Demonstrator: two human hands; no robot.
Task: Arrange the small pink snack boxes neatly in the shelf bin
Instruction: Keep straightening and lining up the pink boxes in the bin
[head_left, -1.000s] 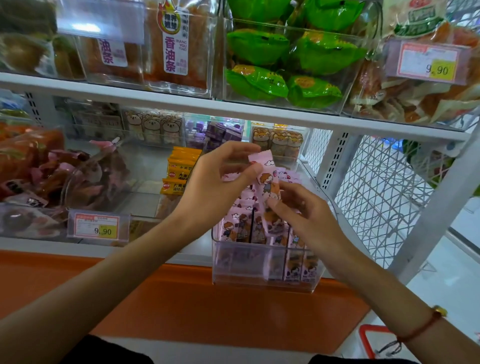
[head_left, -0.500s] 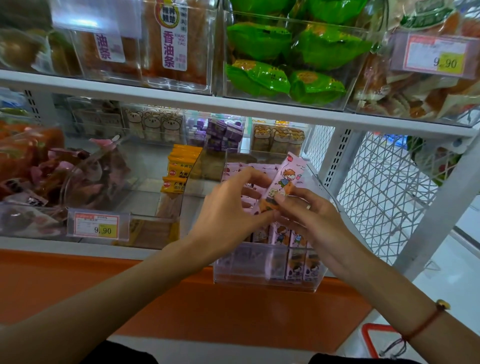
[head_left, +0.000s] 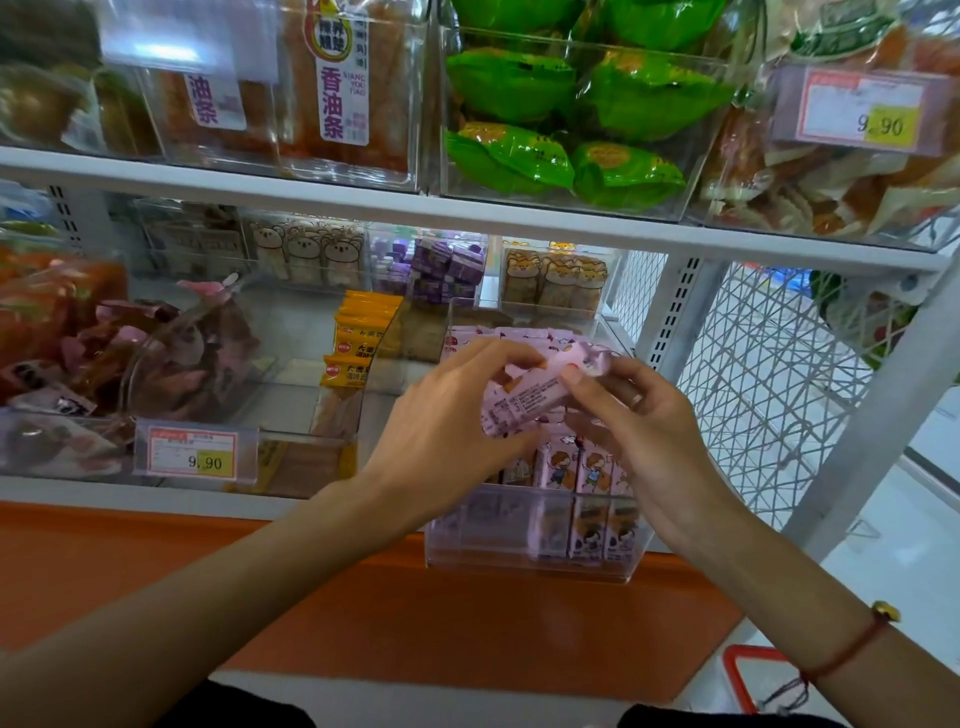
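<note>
From the head view, a person stands close to a shop shelf with both hands raised over a clear shelf bin that juts out from the near edge of the lower shelf. Between the hands lies one pink snack box, turned on its side with its printed back facing up, held just above the bin's near rows. The left hand has its fingers curled round the box's near-left end, while the right hand pinches the far-right end between thumb and fingertips. Down in the bin, a row of pink boxes stands upright against the near right wall, cartoon fronts facing out, and more pink boxes lie at the far end, though how tidy those are I cannot tell. The near left part of the bin looks less filled behind the left hand. I would judge the job well along: most boxes are seated, and this one still needs turning upright and slotting in. A price tag sits on the neighbouring bin to the left.
</note>
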